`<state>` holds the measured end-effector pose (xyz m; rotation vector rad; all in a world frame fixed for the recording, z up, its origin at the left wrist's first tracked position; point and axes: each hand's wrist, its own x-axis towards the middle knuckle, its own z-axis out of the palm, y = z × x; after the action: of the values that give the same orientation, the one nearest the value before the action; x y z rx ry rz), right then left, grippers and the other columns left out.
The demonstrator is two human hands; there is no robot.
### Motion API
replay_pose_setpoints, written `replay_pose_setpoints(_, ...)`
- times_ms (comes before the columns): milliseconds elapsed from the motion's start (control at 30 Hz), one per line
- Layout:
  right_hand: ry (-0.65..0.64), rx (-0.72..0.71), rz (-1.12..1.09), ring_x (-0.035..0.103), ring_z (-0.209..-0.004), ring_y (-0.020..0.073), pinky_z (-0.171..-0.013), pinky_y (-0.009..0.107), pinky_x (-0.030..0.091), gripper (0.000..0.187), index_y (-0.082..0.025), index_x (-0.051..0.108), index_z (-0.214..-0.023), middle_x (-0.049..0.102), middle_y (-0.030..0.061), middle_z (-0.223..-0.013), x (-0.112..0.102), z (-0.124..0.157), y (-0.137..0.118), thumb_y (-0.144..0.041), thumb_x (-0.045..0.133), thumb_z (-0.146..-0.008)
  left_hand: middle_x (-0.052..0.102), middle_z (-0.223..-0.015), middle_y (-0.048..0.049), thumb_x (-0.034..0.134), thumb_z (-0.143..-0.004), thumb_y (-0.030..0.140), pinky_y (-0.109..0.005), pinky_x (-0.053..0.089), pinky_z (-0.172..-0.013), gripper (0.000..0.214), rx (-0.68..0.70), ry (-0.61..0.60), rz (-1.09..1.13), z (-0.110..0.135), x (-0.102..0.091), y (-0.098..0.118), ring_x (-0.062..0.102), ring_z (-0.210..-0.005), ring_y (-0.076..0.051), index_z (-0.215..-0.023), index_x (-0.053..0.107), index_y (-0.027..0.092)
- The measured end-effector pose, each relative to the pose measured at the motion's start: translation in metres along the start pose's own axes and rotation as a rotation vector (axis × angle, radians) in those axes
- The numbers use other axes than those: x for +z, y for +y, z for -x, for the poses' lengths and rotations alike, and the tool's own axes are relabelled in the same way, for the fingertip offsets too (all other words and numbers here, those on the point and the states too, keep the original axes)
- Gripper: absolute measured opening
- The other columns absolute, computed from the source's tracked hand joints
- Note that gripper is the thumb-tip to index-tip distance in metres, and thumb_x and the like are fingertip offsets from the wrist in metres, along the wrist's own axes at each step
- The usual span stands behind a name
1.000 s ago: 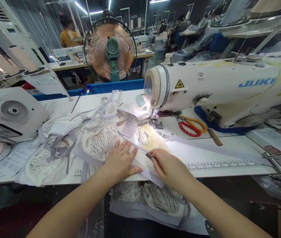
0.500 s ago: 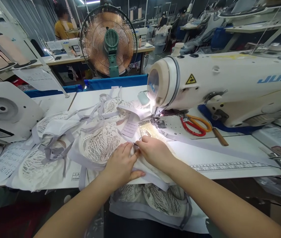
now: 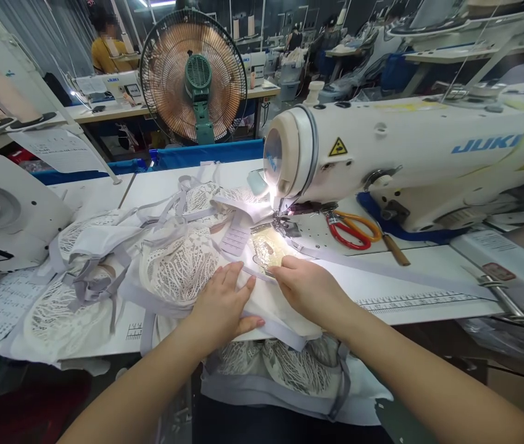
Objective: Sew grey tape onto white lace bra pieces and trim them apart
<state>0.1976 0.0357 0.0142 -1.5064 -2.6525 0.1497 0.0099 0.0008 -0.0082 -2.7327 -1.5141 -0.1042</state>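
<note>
A white lace bra (image 3: 181,265) with lilac-grey edging lies at the near edge of the sewing table. My left hand (image 3: 222,299) rests flat on its pale cloth, fingers stretched out and thumb apart. Just to the right, my right hand (image 3: 305,287) is closed in a pinch over the same cloth; what it holds is small and mostly hidden by the fingers. The white sewing machine (image 3: 395,148) stands beyond, its lamp shining on the needle area. A lilac label (image 3: 237,233) lies on the cloth left of a shiny yellowish plate (image 3: 268,246).
Red-handled scissors (image 3: 349,233), orange-handled scissors (image 3: 368,225) and a wooden-handled tool (image 3: 395,250) lie right of the needle. More lace bras (image 3: 71,308) are piled at left. Another lace piece (image 3: 284,373) hangs over my lap. A fan (image 3: 194,77) stands behind the table.
My right hand has moved a little away from my left hand, opening a gap between them. My left hand stays on the cloth. The whole view has shifted slightly.
</note>
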Motion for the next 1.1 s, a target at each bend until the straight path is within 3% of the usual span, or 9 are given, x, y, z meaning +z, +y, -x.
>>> replay_pose_setpoints(167, 0.043, -0.053, -0.056, 0.044, -0.061, 0.0125, -0.052, 0.025, 0.022, 0.025, -0.018, 0.066, -0.095, 0.053, 0.0027, -0.073, 0.014, -0.006, 0.000, -0.014, 0.042, -0.086, 0.052, -0.121, -0.0251, 0.050, -0.079, 0.059, -0.045, 0.037, -0.098, 0.074, 0.103, 0.031, -0.002, -0.004, -0.001, 0.009, 0.044, -0.118, -0.034, -0.122, 0.049, -0.001)
replay_pose_setpoints(400, 0.047, -0.092, -0.092, 0.038, -0.058, 0.0120, -0.050, 0.025, 0.018, 0.018, -0.017, 0.065, -0.090, 0.049, 0.0017, -0.070, 0.020, -0.011, 0.001, -0.015, 0.049, -0.082, 0.050, -0.122, -0.0208, 0.052, -0.074, 0.065, -0.048, 0.037, -0.096, 0.074, 0.117, 0.018, -0.021, -0.005, 0.001, 0.009, 0.042, -0.118, -0.035, -0.127, 0.048, 0.014)
replay_pose_setpoints(567, 0.008, -0.134, -0.072, 0.038, -0.058, 0.0130, -0.050, 0.026, 0.018, 0.020, -0.016, 0.064, -0.088, 0.049, 0.0025, -0.070, 0.016, -0.007, 0.009, -0.014, 0.045, -0.084, 0.048, -0.121, -0.0205, 0.053, -0.073, 0.065, -0.048, 0.035, -0.097, 0.075, 0.110, -0.034, -0.014, -0.007, -0.002, 0.010, 0.041, -0.118, -0.036, -0.131, 0.046, 0.017)
replay_pose_setpoints(767, -0.078, -0.070, -0.007, 0.042, -0.059, 0.0130, -0.050, 0.027, 0.017, 0.022, -0.015, 0.063, -0.082, 0.052, 0.0034, -0.070, 0.002, 0.014, 0.017, -0.005, 0.044, -0.078, 0.047, -0.121, -0.0185, 0.053, -0.073, 0.065, -0.048, 0.035, -0.097, 0.075, 0.091, -0.055, -0.008, -0.008, -0.004, 0.011, 0.039, -0.118, -0.036, -0.132, 0.044, 0.020)
replay_pose_setpoints(933, -0.028, 0.053, -0.045, 0.047, -0.062, 0.0140, -0.050, 0.026, 0.021, 0.028, -0.018, 0.065, -0.098, 0.054, 0.0038, -0.074, -0.004, 0.025, 0.021, -0.010, 0.043, -0.082, 0.046, -0.122, -0.0194, 0.057, -0.071, 0.062, -0.047, 0.038, -0.095, 0.075, 0.068, -0.087, -0.031, -0.009, -0.009, 0.015, 0.042, -0.117, -0.036, -0.131, 0.045, 0.019)
replay_pose_setpoints(1100, 0.032, -0.013, -0.115, 0.047, -0.063, 0.0145, -0.052, 0.026, 0.022, 0.029, -0.019, 0.065, -0.103, 0.055, 0.0042, -0.076, 0.011, 0.010, 0.012, -0.016, 0.041, -0.087, 0.046, -0.123, -0.0220, 0.059, -0.071, 0.061, -0.049, 0.038, -0.095, 0.077, 0.058, -0.112, -0.060, -0.010, -0.012, 0.020, 0.042, -0.118, -0.037, -0.132, 0.043, 0.017)
